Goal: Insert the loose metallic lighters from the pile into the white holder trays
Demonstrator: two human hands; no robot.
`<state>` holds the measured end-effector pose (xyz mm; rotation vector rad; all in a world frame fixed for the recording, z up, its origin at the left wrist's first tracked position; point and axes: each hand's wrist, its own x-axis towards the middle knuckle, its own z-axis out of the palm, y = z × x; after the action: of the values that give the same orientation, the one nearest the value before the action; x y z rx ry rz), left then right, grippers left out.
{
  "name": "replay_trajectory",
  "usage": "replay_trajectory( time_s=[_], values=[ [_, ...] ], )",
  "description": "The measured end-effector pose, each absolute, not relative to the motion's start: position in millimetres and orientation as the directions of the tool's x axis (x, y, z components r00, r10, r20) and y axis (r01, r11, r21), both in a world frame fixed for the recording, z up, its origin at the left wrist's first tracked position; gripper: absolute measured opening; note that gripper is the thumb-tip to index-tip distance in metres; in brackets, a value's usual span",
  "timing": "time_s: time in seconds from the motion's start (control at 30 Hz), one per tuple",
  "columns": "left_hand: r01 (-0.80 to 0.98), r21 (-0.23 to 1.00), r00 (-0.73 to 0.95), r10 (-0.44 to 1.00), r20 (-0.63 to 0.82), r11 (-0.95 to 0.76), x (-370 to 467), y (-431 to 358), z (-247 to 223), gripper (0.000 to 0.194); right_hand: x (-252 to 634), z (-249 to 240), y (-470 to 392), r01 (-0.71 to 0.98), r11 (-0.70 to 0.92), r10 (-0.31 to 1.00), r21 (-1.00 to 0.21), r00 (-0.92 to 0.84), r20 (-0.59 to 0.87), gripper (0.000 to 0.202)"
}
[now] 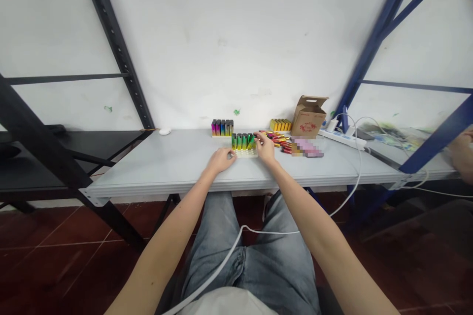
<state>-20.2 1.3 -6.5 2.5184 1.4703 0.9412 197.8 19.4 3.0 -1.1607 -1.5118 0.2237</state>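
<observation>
In front of me on the table stands a pale tray (246, 154) with holes, its back part filled with green-and-yellow lighters (242, 141) with dark tops. My left hand (221, 159) grips the tray's left end, fingers curled against its edge. At the tray's right end, my right hand (265, 147) pinches a green lighter (251, 141), which leans to one side among the upright ones. My fingers partly cover that lighter, and whether its base sits in a hole cannot be made out.
Behind stands a block of purple, blue and grey lighters (222, 128). To the right are loose red-and-yellow lighters (283, 141), a yellow lighter block (280, 125), an open cardboard box (308, 118), a pink packet (308, 147) and a power strip (342, 138). A white cable (358, 167) crosses the table edge.
</observation>
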Motion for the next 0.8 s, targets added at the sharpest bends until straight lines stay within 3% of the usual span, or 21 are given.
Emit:
replay_trajectory(
  time_s=[0.4, 0.67, 0.8],
  values=[
    [0.766, 0.360, 0.358, 0.819, 0.448, -0.532, -20.4, -3.1, -2.7, 0.020, 200.1, 3.1, 15.0, 0.684, 0.484, 0.699, -0.546, 0.072, 0.711, 0.036],
    [0.786, 0.347, 0.342, 0.827, 0.446, -0.512, -18.6, -4.8, -1.6, 0.021, 192.3, 11.1, 4.5, 0.906, 0.331, 0.729, -0.266, -0.066, 0.682, 0.047],
    [0.809, 0.332, 0.319, 0.837, 0.445, -0.485, -17.3, -7.6, -0.6, 0.022, 199.8, 13.0, 8.1, 0.898, 0.296, 0.718, -0.326, 0.016, 0.696, 0.053]
  ],
)
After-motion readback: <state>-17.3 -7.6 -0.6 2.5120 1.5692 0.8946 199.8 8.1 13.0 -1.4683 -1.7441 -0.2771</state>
